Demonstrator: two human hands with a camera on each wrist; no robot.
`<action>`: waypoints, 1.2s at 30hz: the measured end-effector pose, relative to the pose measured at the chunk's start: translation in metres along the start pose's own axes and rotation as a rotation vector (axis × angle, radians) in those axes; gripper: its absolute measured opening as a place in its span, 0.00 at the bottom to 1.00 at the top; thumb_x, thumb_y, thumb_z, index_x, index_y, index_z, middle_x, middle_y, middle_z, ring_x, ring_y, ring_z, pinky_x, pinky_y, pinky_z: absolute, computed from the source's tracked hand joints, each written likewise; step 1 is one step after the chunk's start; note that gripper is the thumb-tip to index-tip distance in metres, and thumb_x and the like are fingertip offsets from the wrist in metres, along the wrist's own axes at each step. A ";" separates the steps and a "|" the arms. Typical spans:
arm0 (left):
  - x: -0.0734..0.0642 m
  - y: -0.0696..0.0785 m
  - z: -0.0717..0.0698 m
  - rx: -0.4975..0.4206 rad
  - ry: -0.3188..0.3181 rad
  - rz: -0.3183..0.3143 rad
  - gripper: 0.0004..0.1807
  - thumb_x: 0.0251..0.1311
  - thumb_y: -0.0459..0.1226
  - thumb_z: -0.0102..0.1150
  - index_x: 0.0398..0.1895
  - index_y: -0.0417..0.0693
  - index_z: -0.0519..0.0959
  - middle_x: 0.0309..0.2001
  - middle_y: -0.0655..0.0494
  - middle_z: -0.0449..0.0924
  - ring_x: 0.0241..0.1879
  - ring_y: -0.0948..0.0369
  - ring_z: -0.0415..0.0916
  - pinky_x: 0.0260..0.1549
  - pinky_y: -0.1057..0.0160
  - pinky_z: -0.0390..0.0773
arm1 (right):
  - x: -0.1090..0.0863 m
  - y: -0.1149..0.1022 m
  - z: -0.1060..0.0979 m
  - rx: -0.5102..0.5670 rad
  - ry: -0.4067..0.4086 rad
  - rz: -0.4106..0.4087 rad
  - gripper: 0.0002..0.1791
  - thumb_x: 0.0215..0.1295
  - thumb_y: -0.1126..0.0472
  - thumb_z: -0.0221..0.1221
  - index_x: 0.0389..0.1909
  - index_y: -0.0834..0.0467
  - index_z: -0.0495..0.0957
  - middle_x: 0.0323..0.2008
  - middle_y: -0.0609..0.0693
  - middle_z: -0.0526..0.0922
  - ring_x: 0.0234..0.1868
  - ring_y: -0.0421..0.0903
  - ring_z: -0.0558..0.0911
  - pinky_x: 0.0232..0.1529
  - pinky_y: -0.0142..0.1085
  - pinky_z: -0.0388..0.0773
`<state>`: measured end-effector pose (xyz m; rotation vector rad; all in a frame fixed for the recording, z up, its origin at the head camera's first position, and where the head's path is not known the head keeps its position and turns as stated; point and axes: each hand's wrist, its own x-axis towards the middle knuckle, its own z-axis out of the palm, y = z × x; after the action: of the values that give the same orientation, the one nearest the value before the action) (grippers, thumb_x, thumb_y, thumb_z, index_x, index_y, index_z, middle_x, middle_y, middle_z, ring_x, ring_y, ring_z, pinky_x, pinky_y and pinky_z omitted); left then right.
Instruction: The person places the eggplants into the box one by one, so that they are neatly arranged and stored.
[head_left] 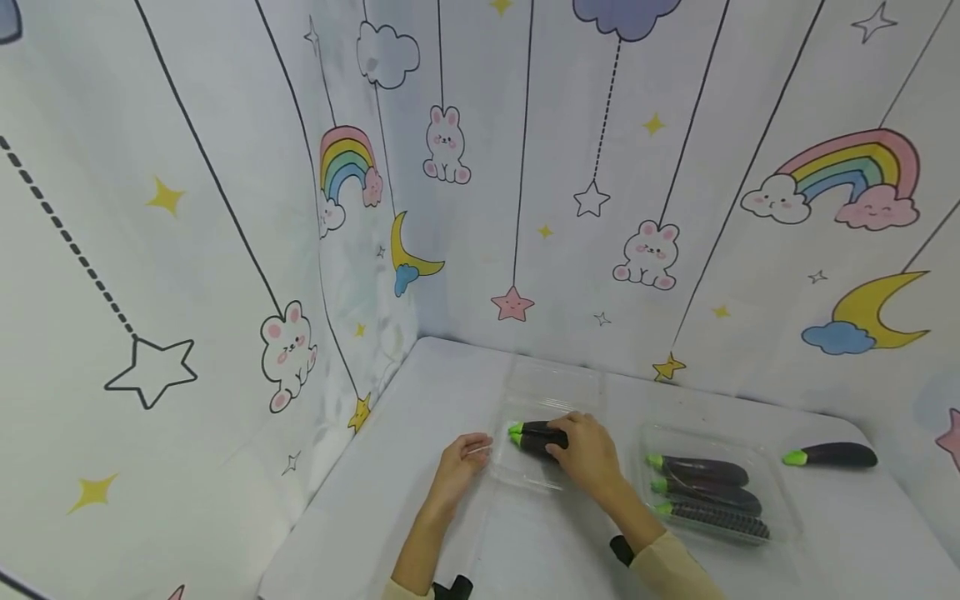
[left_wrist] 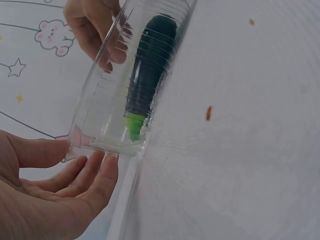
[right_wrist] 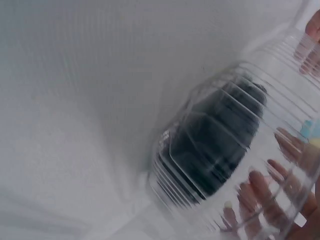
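Observation:
Two dark eggplants [head_left: 534, 444] with bright green stem ends lie side by side in a clear plastic clamshell box [head_left: 501, 471]. My left hand [head_left: 459, 468] pinches the box's left rim at a corner, thumb on the edge and fingers against the outer wall. Over the right ends of the eggplants is my right hand [head_left: 588, 454], reaching down into the box. In the left wrist view the right hand's loosely bent fingers [left_wrist: 97, 30] sit beside an eggplant [left_wrist: 150, 67], not wrapped round it. The right wrist view shows the dark eggplant [right_wrist: 215, 140] through the ribbed wall.
The box's clear lid [head_left: 558, 382] lies folded back toward the wall. A second clear plastic box [head_left: 783, 500] to the right holds three eggplants [head_left: 708, 496]. Farther right, a single eggplant [head_left: 832, 455] lies on the white table [head_left: 375, 500]. Patterned curtains [head_left: 570, 275] border the table.

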<state>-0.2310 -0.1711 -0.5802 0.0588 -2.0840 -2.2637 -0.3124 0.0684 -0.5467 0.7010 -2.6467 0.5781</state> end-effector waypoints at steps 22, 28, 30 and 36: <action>0.001 0.002 0.001 0.015 -0.008 0.015 0.24 0.72 0.25 0.50 0.69 0.24 0.67 0.67 0.27 0.72 0.68 0.36 0.71 0.65 0.50 0.77 | 0.000 0.018 -0.062 0.031 0.050 0.078 0.19 0.58 0.54 0.77 0.49 0.56 0.89 0.52 0.59 0.87 0.50 0.62 0.84 0.37 0.54 0.85; 0.002 0.001 0.002 0.016 -0.012 0.007 0.24 0.72 0.25 0.50 0.69 0.24 0.67 0.67 0.28 0.71 0.68 0.37 0.71 0.65 0.53 0.78 | -0.003 0.031 -0.073 0.037 0.058 0.089 0.19 0.60 0.54 0.75 0.50 0.57 0.89 0.52 0.60 0.87 0.51 0.62 0.83 0.41 0.57 0.85; 0.002 0.000 0.002 0.013 -0.012 0.003 0.24 0.72 0.25 0.50 0.69 0.25 0.67 0.67 0.28 0.71 0.68 0.37 0.71 0.65 0.53 0.78 | -0.004 0.037 -0.076 0.032 0.065 0.093 0.19 0.60 0.54 0.75 0.50 0.57 0.89 0.52 0.59 0.87 0.51 0.62 0.83 0.44 0.58 0.84; 0.001 0.000 0.002 0.003 -0.006 0.002 0.24 0.71 0.24 0.50 0.69 0.25 0.67 0.68 0.28 0.71 0.69 0.36 0.70 0.66 0.51 0.77 | -0.007 0.050 -0.086 0.011 0.071 0.093 0.19 0.61 0.55 0.74 0.51 0.59 0.88 0.51 0.61 0.87 0.52 0.63 0.83 0.45 0.59 0.83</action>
<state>-0.2326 -0.1695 -0.5799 0.0500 -2.0889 -2.2622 -0.3147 0.1510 -0.4906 0.5525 -2.6227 0.6318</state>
